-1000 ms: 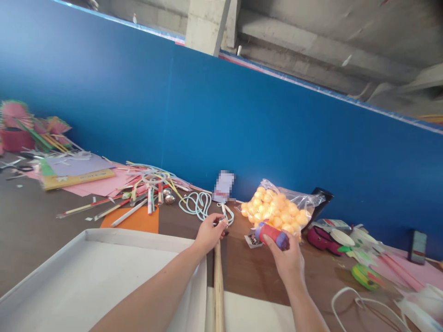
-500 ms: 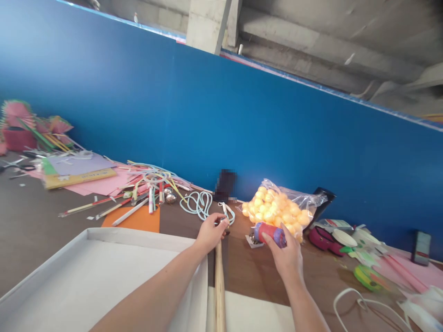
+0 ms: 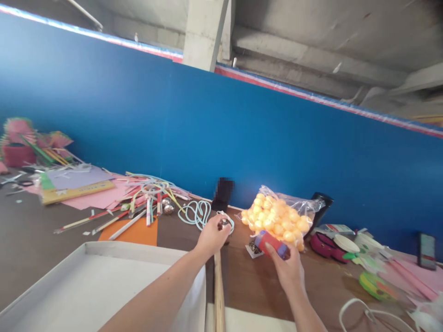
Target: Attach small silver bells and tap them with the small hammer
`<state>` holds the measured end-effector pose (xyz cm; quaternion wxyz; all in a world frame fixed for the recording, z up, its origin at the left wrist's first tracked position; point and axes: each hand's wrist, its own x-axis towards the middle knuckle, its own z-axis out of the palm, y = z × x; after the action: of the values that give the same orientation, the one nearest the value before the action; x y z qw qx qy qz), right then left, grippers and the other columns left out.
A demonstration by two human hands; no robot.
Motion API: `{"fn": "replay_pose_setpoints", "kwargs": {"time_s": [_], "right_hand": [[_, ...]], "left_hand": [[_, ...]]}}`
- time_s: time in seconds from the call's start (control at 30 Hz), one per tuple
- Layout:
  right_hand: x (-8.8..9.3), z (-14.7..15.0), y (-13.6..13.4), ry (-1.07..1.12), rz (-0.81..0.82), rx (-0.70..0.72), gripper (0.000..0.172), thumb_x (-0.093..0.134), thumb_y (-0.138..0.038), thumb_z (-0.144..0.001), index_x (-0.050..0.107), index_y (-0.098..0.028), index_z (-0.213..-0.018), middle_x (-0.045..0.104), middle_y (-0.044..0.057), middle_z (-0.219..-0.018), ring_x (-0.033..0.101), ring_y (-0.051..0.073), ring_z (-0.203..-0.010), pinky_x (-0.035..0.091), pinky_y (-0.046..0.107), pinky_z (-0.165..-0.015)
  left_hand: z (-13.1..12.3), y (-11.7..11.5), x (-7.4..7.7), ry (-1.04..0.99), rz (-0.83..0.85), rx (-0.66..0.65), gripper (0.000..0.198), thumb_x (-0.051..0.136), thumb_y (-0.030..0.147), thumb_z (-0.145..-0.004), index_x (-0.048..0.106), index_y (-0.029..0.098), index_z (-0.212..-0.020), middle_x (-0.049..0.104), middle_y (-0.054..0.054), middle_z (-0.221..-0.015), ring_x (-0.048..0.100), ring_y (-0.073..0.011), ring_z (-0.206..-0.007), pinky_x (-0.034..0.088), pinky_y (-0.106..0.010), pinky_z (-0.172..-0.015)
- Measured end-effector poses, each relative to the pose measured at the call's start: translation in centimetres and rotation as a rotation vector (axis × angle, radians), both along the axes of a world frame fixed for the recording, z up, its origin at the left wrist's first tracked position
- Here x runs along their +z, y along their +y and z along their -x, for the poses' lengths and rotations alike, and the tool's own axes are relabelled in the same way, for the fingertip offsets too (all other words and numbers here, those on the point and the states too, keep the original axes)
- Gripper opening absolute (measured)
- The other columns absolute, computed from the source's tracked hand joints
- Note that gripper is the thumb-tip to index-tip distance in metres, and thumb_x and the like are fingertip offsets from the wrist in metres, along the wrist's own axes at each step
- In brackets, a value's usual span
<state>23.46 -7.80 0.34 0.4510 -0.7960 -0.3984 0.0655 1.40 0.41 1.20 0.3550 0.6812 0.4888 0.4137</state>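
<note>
My right hand (image 3: 290, 269) is closed around a short red cylinder with purple ends (image 3: 272, 244), tilted above the table. My left hand (image 3: 212, 237) has its fingers curled together by a small dark, shiny thing, too small to name. Just beyond the left fingers lies a coiled light-blue cord (image 3: 197, 214). A bundle of thin wooden sticks (image 3: 219, 295) runs from below the left hand toward me. Between the hands, a small white tray (image 3: 255, 253) holds dark metallic bits. Right behind the cylinder sits a clear bag of orange-yellow balls (image 3: 273, 214).
A large white shallow box (image 3: 104, 276) lies front left, near an orange sheet (image 3: 145, 230). Coloured strips and papers (image 3: 93, 193) cover the back left. A green tape roll (image 3: 375, 286) and white cable (image 3: 356, 302) lie right. A blue partition (image 3: 207, 129) stands behind.
The view has tilted up slightly, so the table things sit lower in the picture. Both hands keep nearly the same pose, and the red cylinder stays in my right hand.
</note>
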Motion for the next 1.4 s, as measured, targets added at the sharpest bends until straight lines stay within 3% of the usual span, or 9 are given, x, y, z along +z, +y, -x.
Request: {"fn": "replay_pose_setpoints", "kwargs": {"time_s": [0.1, 0.3, 0.57, 0.9, 1.03, 1.17, 1.27, 1.33, 1.4], "right_hand": [[-0.3, 0.2, 0.2, 0.075, -0.026, 0.007, 0.064, 0.061, -0.061, -0.057, 0.053, -0.018, -0.104, 0.062, 0.008, -0.097, 0.057, 0.029, -0.088, 0.042, 0.039, -0.08], [-0.3, 0.5, 0.5, 0.116, -0.041, 0.023, 0.062, 0.06, -0.058, -0.061, 0.052, -0.016, -0.106, 0.06, 0.01, -0.1, 0.056, 0.029, -0.092, 0.041, 0.038, -0.083], [-0.6, 0.2, 1.0, 0.14, -0.045, 0.016, 0.064, 0.061, -0.058, -0.06, 0.053, -0.016, -0.108, 0.061, 0.01, -0.101, 0.056, 0.029, -0.095, 0.04, 0.038, -0.086], [-0.8, 0.0, 0.9, 0.143, -0.033, 0.013, 0.066, 0.06, -0.06, -0.06, 0.051, -0.016, -0.109, 0.061, 0.011, -0.104, 0.056, 0.03, -0.096, 0.04, 0.037, -0.086], [-1.1, -0.2, 1.0, 0.143, -0.028, 0.04, 0.067, 0.058, -0.062, -0.061, 0.049, -0.017, -0.11, 0.059, 0.011, -0.108, 0.055, 0.028, -0.098, 0.039, 0.037, -0.088], [-1.7, -0.5, 1.0, 0.153, -0.057, 0.061, 0.069, 0.058, -0.062, -0.061, 0.048, -0.015, -0.111, 0.059, 0.012, -0.109, 0.056, 0.028, -0.098, 0.04, 0.038, -0.086], [-2.0, -0.6, 1.0, 0.172, -0.098, 0.047, 0.068, 0.06, -0.061, -0.059, 0.051, -0.015, -0.109, 0.061, 0.011, -0.103, 0.057, 0.028, -0.095, 0.043, 0.038, -0.084], [-2.3, -0.7, 1.0, 0.201, -0.149, 0.047, 0.065, 0.063, -0.057, -0.057, 0.054, -0.016, -0.107, 0.064, 0.008, -0.097, 0.059, 0.028, -0.091, 0.045, 0.037, -0.081], [-2.7, -0.8, 1.0, 0.226, -0.186, 0.058, 0.062, 0.065, -0.053, -0.057, 0.055, -0.017, -0.106, 0.066, 0.007, -0.092, 0.06, 0.027, -0.088, 0.048, 0.036, -0.077]], "left_hand": [[-0.5, 3.2, 1.6, 0.658, -0.17, 0.092, 0.051, 0.033, 0.04, -0.084, 0.033, 0.025, -0.133, 0.056, -0.013, -0.112, 0.059, -0.0245, -0.093, 0.045, -0.035, -0.074], [-1.8, 9.4, 2.0, 0.935, -0.177, 0.03, 0.069, 0.049, 0.027, -0.076, 0.022, 0.023, -0.139, 0.062, -0.018, -0.099, 0.059, -0.0316, -0.091, 0.043, -0.04, -0.073], [0.3, 12.5, 1.2, 1.053, -0.187, 0.09, 0.077, 0.047, 0.017, -0.074, 0.009, 0.023, -0.14, 0.061, -0.021, -0.098, 0.059, -0.0296, -0.089, 0.042, -0.039, -0.073], [2.3, 10.3, 3.3, 0.926, -0.236, 0.161, 0.07, 0.041, 0.029, -0.079, 0.012, 0.015, -0.141, 0.06, -0.02, -0.097, 0.06, -0.03, -0.086, 0.041, -0.039, -0.073], [2.5, 8.3, 4.4, 0.519, -0.164, 0.229, 0.072, 0.049, 0.04, -0.075, 0.024, 0.015, -0.138, 0.063, -0.016, -0.092, 0.06, -0.0287, -0.081, 0.042, -0.036, -0.069], [1.8, 5.1, 4.4, -0.389, 0.167, 0.182, 0.064, 0.056, 0.043, -0.071, 0.038, 0.017, -0.127, 0.061, -0.005, -0.071, 0.058, -0.0164, -0.055, 0.045, -0.028, -0.056], [1.0, 2.0, 3.4, -0.55, 0.227, 0.155, 0.044, 0.047, 0.048, -0.076, 0.051, 0.015, -0.105, 0.057, -0.002, -0.071, 0.055, -0.0105, -0.054, 0.046, -0.023, -0.051], [0.6, -0.1, 2.4, -0.865, 0.302, 0.087, 0.036, 0.054, 0.047, -0.073, 0.053, 0.016, -0.089, 0.054, 0.0, -0.07, 0.054, -0.0083, -0.054, 0.045, -0.02, -0.049], [0.5, -1.9, 1.1, -0.999, 0.346, 0.047, 0.035, 0.057, 0.047, -0.071, 0.053, 0.016, -0.085, 0.054, 0.001, -0.069, 0.053, -0.0072, -0.052, 0.043, -0.018, -0.045]]}}
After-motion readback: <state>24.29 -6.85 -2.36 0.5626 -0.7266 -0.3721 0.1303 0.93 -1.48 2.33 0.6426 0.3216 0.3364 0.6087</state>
